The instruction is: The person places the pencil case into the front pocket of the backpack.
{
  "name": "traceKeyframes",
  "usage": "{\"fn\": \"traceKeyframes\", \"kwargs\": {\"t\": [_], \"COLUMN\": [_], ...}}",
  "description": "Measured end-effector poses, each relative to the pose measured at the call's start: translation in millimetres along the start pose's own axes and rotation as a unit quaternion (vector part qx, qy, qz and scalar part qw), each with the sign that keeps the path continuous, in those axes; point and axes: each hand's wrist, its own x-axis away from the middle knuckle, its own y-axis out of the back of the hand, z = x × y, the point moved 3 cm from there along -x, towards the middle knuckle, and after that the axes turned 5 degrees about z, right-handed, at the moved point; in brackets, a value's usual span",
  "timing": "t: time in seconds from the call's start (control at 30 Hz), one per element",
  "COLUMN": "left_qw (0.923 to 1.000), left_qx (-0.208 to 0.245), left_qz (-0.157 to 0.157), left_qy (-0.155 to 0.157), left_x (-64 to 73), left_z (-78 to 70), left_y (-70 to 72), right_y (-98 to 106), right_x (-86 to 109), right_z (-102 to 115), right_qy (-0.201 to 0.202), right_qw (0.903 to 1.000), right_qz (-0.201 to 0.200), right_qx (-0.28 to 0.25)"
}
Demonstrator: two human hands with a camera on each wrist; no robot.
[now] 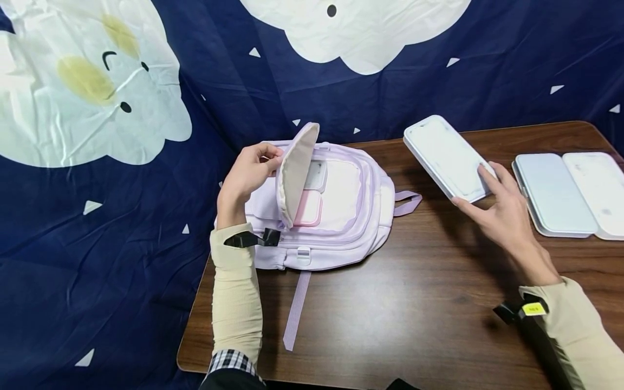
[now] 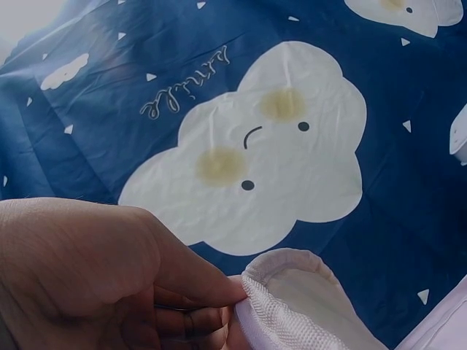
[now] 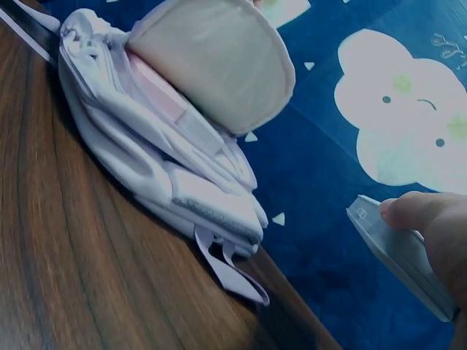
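A lilac backpack [image 1: 341, 244] lies flat on the table, its front pocket unzipped. My left hand [image 1: 248, 173] pinches the edge of the pocket flap [image 1: 298, 173] and holds it raised; the left wrist view shows thumb and fingers on the flap's rim [image 2: 284, 310]. Inside the pocket lie a pink case [image 1: 309, 208] and a whitish-grey case [image 1: 317, 175]. My right hand [image 1: 507, 216] grips a white, flat rectangular case [image 1: 446, 157] by its near end, tilted above the table to the right of the backpack. In the right wrist view the case [image 3: 401, 255] is partly hidden by the hand.
Two more flat cases, a pale blue one [image 1: 556, 192] and a white one [image 1: 599, 189], lie side by side at the table's right. A lilac strap [image 1: 296, 314] trails from the backpack across the brown table [image 1: 380, 325]. Dark blue cloud-patterned fabric [image 1: 214, 32] hangs behind.
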Motion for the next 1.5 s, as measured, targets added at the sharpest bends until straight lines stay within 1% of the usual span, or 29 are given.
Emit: {"fn": "traceKeyframes", "kwargs": {"t": [0.13, 0.33, 0.6, 0.83, 1.03, 1.23, 1.5], "left_qw": [1.0000, 1.0000, 1.0000, 0.9999, 0.9998, 0.9998, 0.9999], "left_qx": [-0.002, -0.006, -0.008, -0.012, -0.016, -0.018, -0.015], "left_qz": [0.001, 0.001, -0.001, 0.003, 0.004, 0.001, 0.006], "left_qy": [0.000, 0.001, -0.005, -0.006, -0.009, -0.008, -0.006], "left_x": [0.3, 0.4, 0.6, 1.3, 0.6, 0.2, 1.3], "left_z": [-0.2, 0.2, 0.0, -1.4, -0.8, -2.1, -1.8], "left_y": [-0.1, -0.5, 0.2, -0.4, 0.5, 0.5, -1.0], "right_y": [-6, -17, -27, -33, -38, -44, -52], "right_x": [-3.5, -9.3, -15.9, -18.9, -22.3, -25.7, -24.2], "right_z": [10, 26, 42, 50, 55, 57, 60], "right_qy": [0.008, 0.033, 0.045, 0.059, 0.082, 0.087, 0.100], "right_qw": [0.9998, 0.9988, 0.9971, 0.9955, 0.9933, 0.9915, 0.9895], "right_qz": [0.014, 0.030, 0.044, 0.056, 0.059, 0.075, 0.088], "right_qx": [-0.008, -0.021, -0.043, -0.048, -0.057, -0.061, -0.057]}}
